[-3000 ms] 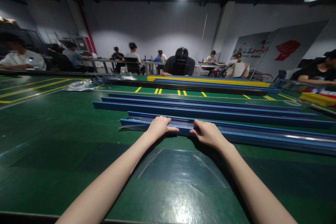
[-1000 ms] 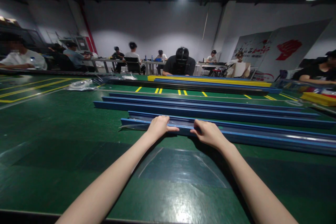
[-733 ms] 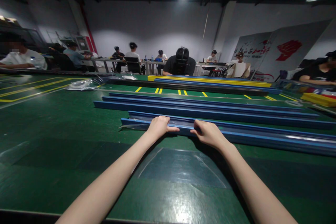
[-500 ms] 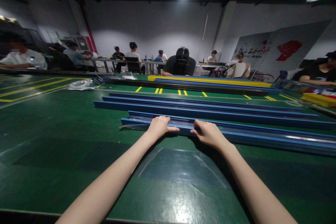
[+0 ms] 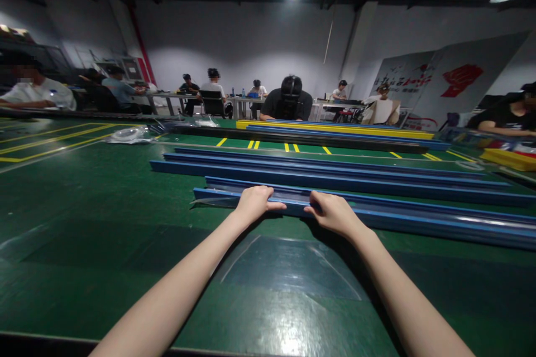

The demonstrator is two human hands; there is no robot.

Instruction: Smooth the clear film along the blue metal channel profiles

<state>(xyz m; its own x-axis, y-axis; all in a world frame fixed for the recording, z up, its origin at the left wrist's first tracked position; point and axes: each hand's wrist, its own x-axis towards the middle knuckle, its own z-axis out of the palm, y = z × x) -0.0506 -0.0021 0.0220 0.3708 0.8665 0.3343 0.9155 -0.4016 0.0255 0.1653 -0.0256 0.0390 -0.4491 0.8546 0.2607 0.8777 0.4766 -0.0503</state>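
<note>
A long blue channel rail (image 5: 419, 217) lies across the green table, its open groove facing up. Near its left end my left hand (image 5: 256, 202) grips it, thumb along the front wall and fingers reaching over into the groove. A short way to the right my right hand (image 5: 331, 211) is closed on the same rail, fingers curled over the front wall. Clear plastic film (image 5: 215, 202) sticks out at the rail's left end. Between my forearms a clear plastic sheet (image 5: 288, 265) lies flat on the table. My fingertips inside the groove are partly hidden.
Just behind lie more blue rails (image 5: 335, 177). Farther back are a black rail (image 5: 318, 139), a yellow rail (image 5: 335, 129) and a clear plastic bag (image 5: 129, 134). A person in black (image 5: 287, 101) sits across the table; several others sit around the room.
</note>
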